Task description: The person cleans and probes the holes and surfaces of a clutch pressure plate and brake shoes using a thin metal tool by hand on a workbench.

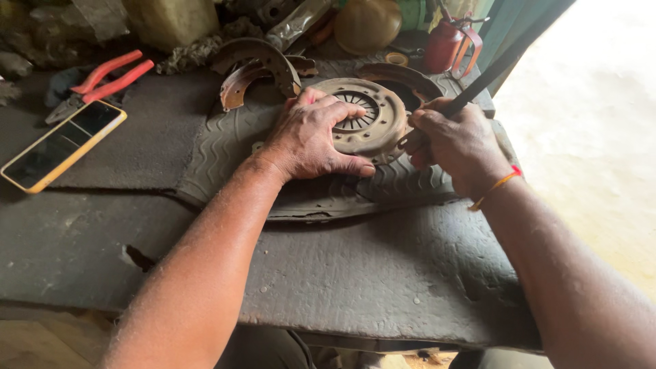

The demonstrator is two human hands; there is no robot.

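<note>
At centre frame the left hand [311,137] presses flat on a rusty round clutch plate [369,123] lying on a rubber mat [219,143], while the right hand [454,143] grips a dark tool handle [492,72] at its rim

A repair workshop, seen at a worn, grimy bench

Rusty brake shoes [256,68] lie at 12 o'clock beside a rusty clutch plate [362,119] on a rubber mat [225,143]; red-handled pliers [102,78] sit at 10 o'clock, a red oil can [444,44] at 1 o'clock, and greasy rags and parts crowd the bench's [355,273] far edge
</note>
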